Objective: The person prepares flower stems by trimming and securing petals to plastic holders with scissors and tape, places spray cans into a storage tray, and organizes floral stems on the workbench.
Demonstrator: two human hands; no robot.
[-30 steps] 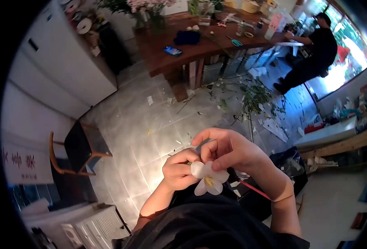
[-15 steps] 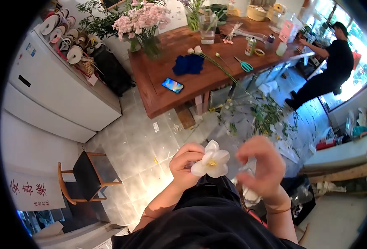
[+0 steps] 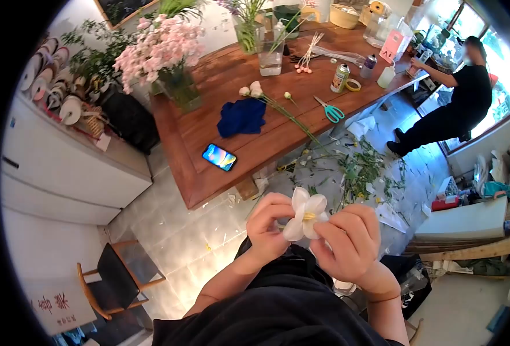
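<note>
In front of my body I hold a white flower (image 3: 307, 217) with broad, waxy petals and a yellow centre, facing up. My left hand (image 3: 268, 226) is closed behind it from the left, with its fingers pinching at the flower's base; the stem is mostly hidden. From the right, my right hand (image 3: 350, 239) pinches a petal near the yellow centre between thumb and fingers. Both hands are above the floor, short of the wooden table (image 3: 180, 167). On that table lie a phone (image 3: 219, 157), a dark blue cloth (image 3: 241, 117) and cut white flowers (image 3: 255, 90) with long stems.
Teal-handled scissors (image 3: 332, 112), a spray can (image 3: 340, 78) and yellow tape (image 3: 353, 85) are on the table. Pink flowers (image 3: 161, 49) stand at its left end. Cut greenery (image 3: 361, 170) litters the floor. A chair (image 3: 116, 277) stands left; another person (image 3: 462, 98) is far right.
My right hand has come in from the right and closed on a petal. The flower has shifted slightly right in view. The camera has turned, bringing the table nearer and lower.
</note>
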